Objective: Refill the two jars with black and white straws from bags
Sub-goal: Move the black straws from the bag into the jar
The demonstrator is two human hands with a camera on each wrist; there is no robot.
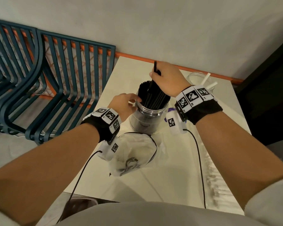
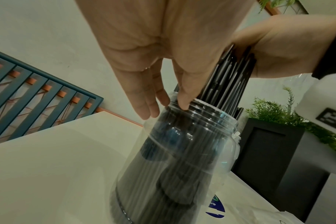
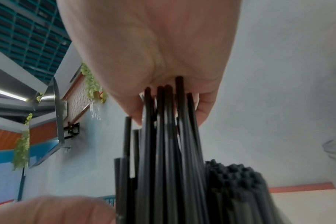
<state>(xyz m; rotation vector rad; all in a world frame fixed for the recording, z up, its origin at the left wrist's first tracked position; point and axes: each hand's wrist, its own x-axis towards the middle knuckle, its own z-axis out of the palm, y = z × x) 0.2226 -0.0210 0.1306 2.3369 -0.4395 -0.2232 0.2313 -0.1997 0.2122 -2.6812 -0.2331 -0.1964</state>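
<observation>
A clear jar (image 1: 146, 119) packed with black straws (image 1: 155, 97) stands mid-table. My left hand (image 1: 135, 101) touches its rim with straight fingers; in the left wrist view the left hand (image 2: 167, 109) has its thumb at the rim of the jar (image 2: 182, 159). Above the jar my right hand (image 1: 155, 74) grips a small bunch of black straws, their lower ends down among the others. The right wrist view shows my right hand (image 3: 169, 109) with its fingers curled round the straws (image 3: 163, 151). A second clear jar (image 1: 197, 78) at the back right holds a few white straws (image 1: 206, 78).
A crumpled clear plastic bag (image 1: 134, 154) lies on the table (image 1: 170, 180) before the jar. Another bag with white straws (image 1: 214, 176) lies along the right edge. Blue metal chairs (image 1: 59, 82) stand to the left, a dark planter (image 2: 269, 151) to the right.
</observation>
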